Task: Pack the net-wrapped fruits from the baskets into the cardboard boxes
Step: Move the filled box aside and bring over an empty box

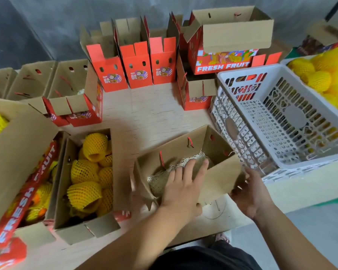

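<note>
An open cardboard box (176, 147) sits tilted in front of me on the pale table, lined with straw-like padding (158, 182) and holding no fruit that I can see. My left hand (183, 184) presses flat on the padding with straight fingers. My right hand (252, 195) grips the edge of the box's right flap (220, 178). Yellow net-wrapped fruits (86, 172) fill the neighbouring box on the left. More net-wrapped fruits (320, 76) lie in a basket at the far right.
An empty white plastic basket (242, 72) stands right of my box, partly over it. Red "FRESH FRUIT" boxes (137, 69) stand open along the back. Brown open boxes (70, 84) sit at the back left. A large box (27, 137) with fruit is at the far left.
</note>
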Available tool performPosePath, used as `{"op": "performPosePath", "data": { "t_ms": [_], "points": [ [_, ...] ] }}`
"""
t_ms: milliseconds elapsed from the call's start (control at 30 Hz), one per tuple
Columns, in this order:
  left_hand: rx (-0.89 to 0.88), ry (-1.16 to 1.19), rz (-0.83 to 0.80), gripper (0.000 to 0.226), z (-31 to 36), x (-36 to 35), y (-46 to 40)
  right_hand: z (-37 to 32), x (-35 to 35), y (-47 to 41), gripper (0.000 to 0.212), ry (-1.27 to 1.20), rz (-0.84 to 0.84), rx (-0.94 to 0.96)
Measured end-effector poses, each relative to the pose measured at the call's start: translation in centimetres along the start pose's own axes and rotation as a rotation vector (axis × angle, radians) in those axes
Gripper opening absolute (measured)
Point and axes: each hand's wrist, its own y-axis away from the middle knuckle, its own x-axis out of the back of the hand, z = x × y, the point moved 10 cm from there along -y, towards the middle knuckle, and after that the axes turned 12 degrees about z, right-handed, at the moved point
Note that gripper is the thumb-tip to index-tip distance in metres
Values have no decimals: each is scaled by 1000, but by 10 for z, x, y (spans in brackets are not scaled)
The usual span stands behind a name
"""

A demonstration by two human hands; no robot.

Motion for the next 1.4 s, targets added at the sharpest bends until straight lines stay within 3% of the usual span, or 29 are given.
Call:
{"op": "performPosePath", "data": {
  "t_ms": [67,133,200,267,333,500,700,867,933,1000,1067,1133,1267,1400],
  "points": [
    [-16,96,37,133,6,11,0,-9,-11,8,25,-204,-140,-65],
    [-38,177,20,112,9,21,-5,-13,-22,11,25,-300,-208,-60],
    [-61,286,-8,69,5,33,-17,-6,-24,7,29,-120,-131,46],
    [-3,514,-93,35,-9,38,-32,5,-28,4,49,176,-53,172],
    [102,729,-157,20,-26,38,-43,23,-49,7,66,322,-138,173],
    [193,705,-88,20,-72,43,-60,42,-79,9,31,436,-191,152],
    [233,694,-121,32,-89,40,-53,53,-86,4,27,348,-190,126],
    [252,690,-134,34,-87,38,-53,50,-90,5,4,350,-217,181],
    [263,695,-137,34,-88,38,-53,47,-87,3,10,386,-176,191],
    [256,677,-122,34,-89,39,-53,35,-75,-7,14,516,-68,289],
    [259,669,-97,34,-92,41,-53,17,-53,-23,17,805,67,460],
    [273,666,-73,33,-96,42,-52,10,-19,-39,23,1047,187,512],
    [302,683,-79,33,-98,36,-50,58,62,-60,13,756,279,-28],
    [310,843,-14,28,-91,37,-53,69,47,-49,33,497,107,-222]
  ]
}}
